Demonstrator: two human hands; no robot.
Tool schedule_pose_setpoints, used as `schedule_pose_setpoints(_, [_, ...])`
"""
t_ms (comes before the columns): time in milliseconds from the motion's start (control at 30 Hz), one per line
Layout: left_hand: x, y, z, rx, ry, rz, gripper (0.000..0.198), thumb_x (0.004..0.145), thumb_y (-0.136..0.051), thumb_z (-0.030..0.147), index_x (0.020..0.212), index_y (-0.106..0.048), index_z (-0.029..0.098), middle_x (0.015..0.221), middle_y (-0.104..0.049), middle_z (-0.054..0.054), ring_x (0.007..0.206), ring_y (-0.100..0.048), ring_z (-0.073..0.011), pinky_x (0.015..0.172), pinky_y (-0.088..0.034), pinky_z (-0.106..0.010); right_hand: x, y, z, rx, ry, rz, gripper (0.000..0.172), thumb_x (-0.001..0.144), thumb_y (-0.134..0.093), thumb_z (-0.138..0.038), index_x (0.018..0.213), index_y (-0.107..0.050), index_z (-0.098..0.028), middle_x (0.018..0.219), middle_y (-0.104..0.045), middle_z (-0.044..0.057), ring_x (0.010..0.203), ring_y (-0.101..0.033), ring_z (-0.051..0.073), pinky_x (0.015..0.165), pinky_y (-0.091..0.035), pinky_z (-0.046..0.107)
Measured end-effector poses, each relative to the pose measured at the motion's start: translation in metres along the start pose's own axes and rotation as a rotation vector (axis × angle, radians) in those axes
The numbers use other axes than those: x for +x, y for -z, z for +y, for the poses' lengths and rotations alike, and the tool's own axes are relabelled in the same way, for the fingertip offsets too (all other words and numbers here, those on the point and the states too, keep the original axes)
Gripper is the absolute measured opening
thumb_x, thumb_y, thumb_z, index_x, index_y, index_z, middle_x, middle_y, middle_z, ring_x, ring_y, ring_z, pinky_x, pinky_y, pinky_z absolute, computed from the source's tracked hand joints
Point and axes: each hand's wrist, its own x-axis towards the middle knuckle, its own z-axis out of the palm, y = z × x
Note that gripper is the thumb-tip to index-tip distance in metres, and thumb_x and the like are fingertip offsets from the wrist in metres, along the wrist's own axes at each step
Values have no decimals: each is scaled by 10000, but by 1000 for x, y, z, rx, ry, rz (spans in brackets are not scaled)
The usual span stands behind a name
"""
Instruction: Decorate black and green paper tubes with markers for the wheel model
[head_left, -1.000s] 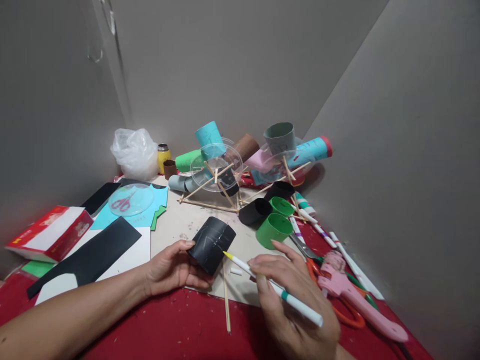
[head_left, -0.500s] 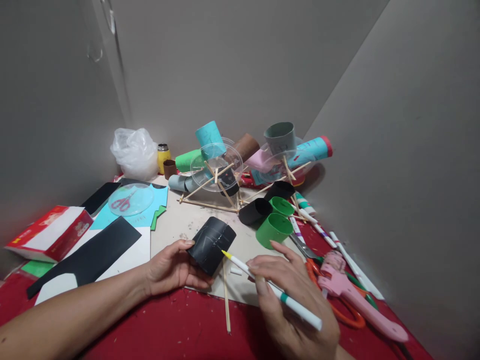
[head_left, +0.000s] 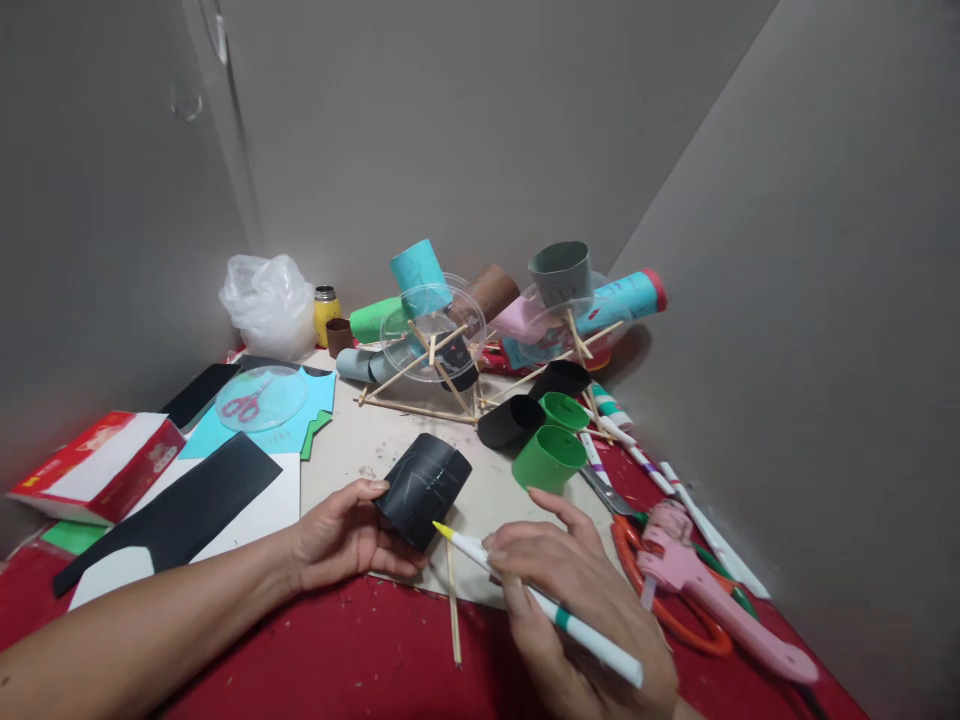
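A black paper cylinder (head_left: 424,487) with faint lines drawn on it rests tilted in my left hand (head_left: 352,540), thumb on its near edge and fingers beneath. My right hand (head_left: 577,600) grips a white marker pen (head_left: 551,605) with a yellow tip and a green band. The tip is close to the lower right side of the cylinder; whether it touches I cannot tell. Just beyond my right fingers stands a green paper cylinder (head_left: 550,460). Wooden sticks (head_left: 454,610) lie on the red cloth between my hands.
Behind stands a wooden-stick frame (head_left: 420,408) with clear discs and coloured cylinders. At right are a pink glue gun (head_left: 705,590), orange-handled scissors (head_left: 630,550) and several markers. Left lie a black paper strip (head_left: 187,500), a red tissue pack (head_left: 97,465) and a plastic bag (head_left: 266,305).
My right hand has moved the marker tip slightly left and down along the black cylinder. My left hand and the cylinder stay almost still.
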Motion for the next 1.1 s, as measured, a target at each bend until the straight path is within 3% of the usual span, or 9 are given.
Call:
schedule_pose_setpoints(233, [-1, 0, -1, 5, -20, -15, 520, 836, -687, 478, 1120, -713, 44, 1003, -754, -170, 847, -736, -269, 849, -548, -405, -7, -2, 6, -62, -82, 101, 220, 865, -544, -33, 975, -614, -210, 813, -747, 11, 756, -736, 172, 1021, -446, 446])
schedule_pose_setpoints(567, [0, 3, -2, -18, -20, -43, 517, 862, -663, 465, 1150, -704, 38, 1013, -758, -187, 878, -739, -276, 832, -549, -381, 3, 2, 0, -13, 2, 3, 222, 839, -517, -31, 928, -594, -219, 741, -731, -28, 669, -725, 146, 1013, -448, 404])
schedule_pose_setpoints(800, [-1, 1, -3, -2, -27, -13, 491, 833, -701, 455, 1104, -733, 47, 975, -776, -170, 842, -751, -272, 837, -569, -397, -1, 2, 1, -39, -8, 64, 216, 840, -544, -42, 960, -619, -205, 782, -749, -5, 713, -744, 156, 1008, -474, 403])
schedule_pose_setpoints(1100, [-1, 1, -6, 61, -40, -19, 468, 882, -658, 429, 1128, -729, 38, 984, -775, -181, 862, -740, -270, 858, -559, -403, 0, 3, 0, -28, 29, 22, 251, 832, -555, -49, 1010, -632, -208, 813, -780, 0, 772, -768, 179, 1008, -486, 405])
